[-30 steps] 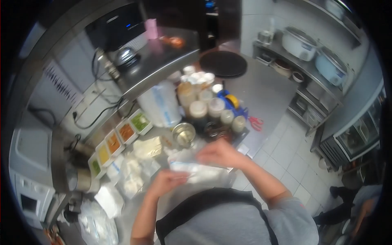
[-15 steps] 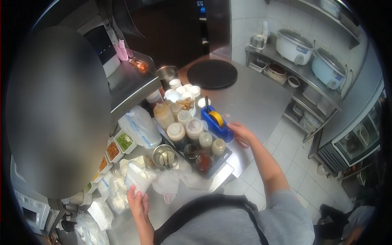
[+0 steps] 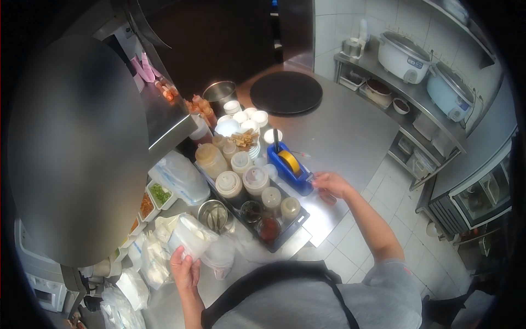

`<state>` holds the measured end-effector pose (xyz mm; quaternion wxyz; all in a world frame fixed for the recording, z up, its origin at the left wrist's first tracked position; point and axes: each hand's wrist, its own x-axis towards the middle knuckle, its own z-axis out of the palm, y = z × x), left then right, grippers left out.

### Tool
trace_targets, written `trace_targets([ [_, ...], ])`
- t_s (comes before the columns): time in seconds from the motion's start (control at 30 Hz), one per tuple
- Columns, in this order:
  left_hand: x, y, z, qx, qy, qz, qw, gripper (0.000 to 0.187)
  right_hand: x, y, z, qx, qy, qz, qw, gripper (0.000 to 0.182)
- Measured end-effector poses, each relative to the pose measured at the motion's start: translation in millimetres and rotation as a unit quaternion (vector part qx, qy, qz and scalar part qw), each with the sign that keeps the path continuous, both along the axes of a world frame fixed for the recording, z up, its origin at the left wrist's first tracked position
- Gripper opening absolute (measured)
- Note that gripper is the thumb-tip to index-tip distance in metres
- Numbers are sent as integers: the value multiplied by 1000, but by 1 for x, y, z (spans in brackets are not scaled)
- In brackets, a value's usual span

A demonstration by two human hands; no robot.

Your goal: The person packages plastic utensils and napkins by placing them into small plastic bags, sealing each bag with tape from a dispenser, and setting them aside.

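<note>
My left hand (image 3: 185,266) is closed on the lower edge of a white paper-wrapped packet (image 3: 192,234), holding it above the steel counter. At the front end of a blue tape dispenser (image 3: 299,182), my right hand (image 3: 331,185) has thumb and fingertips pinched on the end of the tape. A yellow-cored roll of tape (image 3: 289,162) sits in the dispenser, and a dark pen-like stick (image 3: 276,140) stands behind it. Next to the dispenser, a dark tray (image 3: 290,227) holds several sauce bottles (image 3: 229,185) and jars.
White bowls (image 3: 259,118), a metal pot (image 3: 219,94) and a round black board (image 3: 286,93) stand farther back. Near my left hand are plastic bags (image 3: 156,260), a metal cup (image 3: 213,215) and food tubs (image 3: 160,194). Rice cookers (image 3: 404,57) occupy the right shelf.
My view has shifted slightly. My right hand stays at the dispenser's front, its fingers now pinched at the tape end. The packet in my left hand has tilted a little.
</note>
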<state>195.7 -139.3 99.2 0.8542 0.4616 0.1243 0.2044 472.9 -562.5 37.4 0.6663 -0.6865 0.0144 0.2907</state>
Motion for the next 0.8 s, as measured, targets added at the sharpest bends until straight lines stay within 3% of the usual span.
trace_targets([
  [0.07,2,-1,1,-1,-11,-7,1000,38,-3,3,-3,-33,-41,-2,999,18],
  [0.13,1,3,-3,9,6,-17,1000,41,2,7,-18,-65,-175,-26,982,18],
  [0.17,-1,5,-5,17,20,-27,999,44,3,6,-27,-64,-173,-25,983,18],
  [0.23,-2,5,-4,25,11,-33,999,43,5,-1,-36,-270,-345,66,897,16],
  [0.3,-1,-1,-3,28,-1,-21,999,42,6,-14,-32,-244,-428,47,869,11],
  [0.37,-1,-7,7,100,78,61,990,32,2,-16,1,-219,-453,-53,863,12],
  [0.43,9,-11,27,259,162,92,948,30,-15,6,58,-55,-317,-101,941,17],
  [0.5,13,-15,43,325,148,129,925,29,-44,35,102,77,-299,-71,949,22],
  [0.53,13,-16,44,333,123,149,923,28,-58,52,108,87,-299,-50,949,22],
  [0.6,10,-16,46,339,100,179,918,27,-90,91,122,272,-191,152,931,21],
  [0.67,5,-15,48,375,67,197,903,27,-125,143,148,166,-195,320,912,32],
  [0.73,-13,-9,51,372,66,226,898,26,-164,217,147,229,-157,391,877,47],
  [0.8,-26,-4,54,464,60,266,843,27,-178,261,135,238,-171,379,878,49],
])
